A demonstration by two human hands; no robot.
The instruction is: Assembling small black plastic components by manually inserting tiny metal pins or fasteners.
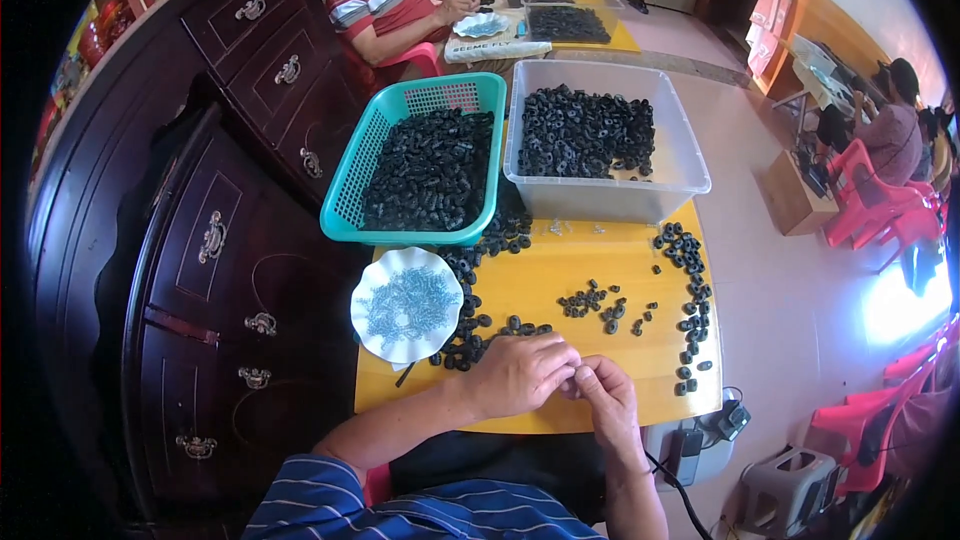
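Observation:
My left hand (522, 372) and my right hand (610, 402) meet above the near edge of the yellow table (520, 285). Both are closed, fingertips pinched together; whatever is between them is hidden. To the left of them is a white scalloped plate (452, 328) holding many tiny bluish coil-like pieces, perhaps springs. A line of black ribbed plastic parts (457, 350) runs beside the plate toward my left hand. Beyond my hands lies a small cluster of smaller black pieces (580, 302). More black parts (690, 325) trail along the table's right edge.
A turquoise basket (335, 202) and a clear plastic bin (600, 202), both with black parts, stand at the table's far end. Dark wooden drawers (215, 240) border the left. Another person (385, 10) works at a farther table. Right: pink chairs (865, 190), a grey stool (790, 490).

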